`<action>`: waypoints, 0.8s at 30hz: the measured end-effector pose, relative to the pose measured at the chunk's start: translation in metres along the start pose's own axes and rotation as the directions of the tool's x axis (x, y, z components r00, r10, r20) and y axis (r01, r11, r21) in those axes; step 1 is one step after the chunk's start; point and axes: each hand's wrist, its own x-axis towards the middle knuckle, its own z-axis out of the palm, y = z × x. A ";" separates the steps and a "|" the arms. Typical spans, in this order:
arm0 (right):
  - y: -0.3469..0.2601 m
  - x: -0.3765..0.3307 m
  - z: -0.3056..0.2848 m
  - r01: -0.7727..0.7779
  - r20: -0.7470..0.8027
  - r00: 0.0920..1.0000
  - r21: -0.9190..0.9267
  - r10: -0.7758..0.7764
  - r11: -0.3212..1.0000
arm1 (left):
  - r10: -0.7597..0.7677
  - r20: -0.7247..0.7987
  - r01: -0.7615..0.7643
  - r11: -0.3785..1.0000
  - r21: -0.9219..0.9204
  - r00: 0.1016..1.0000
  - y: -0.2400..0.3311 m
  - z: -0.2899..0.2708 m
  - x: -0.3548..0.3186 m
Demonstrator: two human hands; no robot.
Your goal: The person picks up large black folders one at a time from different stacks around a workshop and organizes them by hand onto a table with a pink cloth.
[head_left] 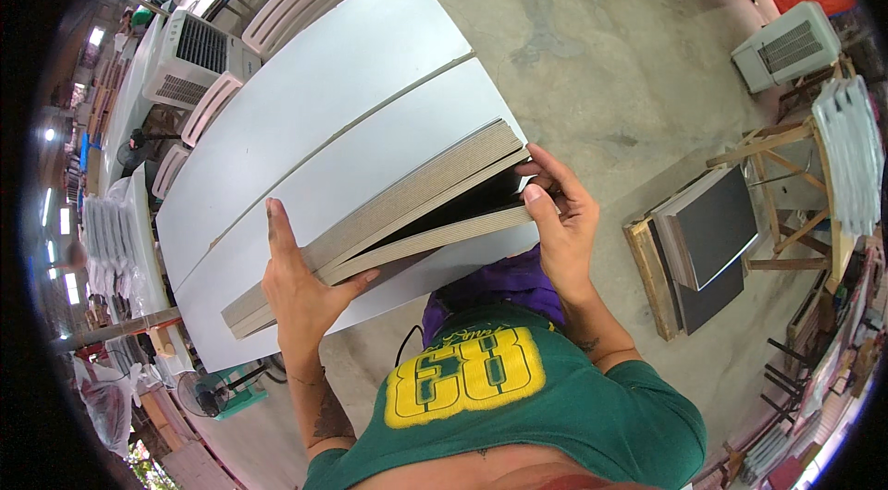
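A thick stack of grey cardboard sheets lies near the front edge of a long white table. My left hand grips the stack's left end, fingers over the top and thumb under the upper part. My right hand holds the right end, its fingers hooked into a dark gap that splits the stack into a thick upper part and a thin lower part. The upper part is lifted slightly off the lower sheets.
A second white table adjoins behind. White plastic chairs and an air cooler stand beyond it. At the right are a pile of dark boards on the concrete floor, a wooden rack and another cooler.
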 end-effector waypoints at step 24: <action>0.005 0.010 -0.002 0.129 0.060 0.991 -0.153 -0.121 0.980 | -0.001 -0.018 0.001 1.000 -0.006 1.000 0.004 -0.001 0.002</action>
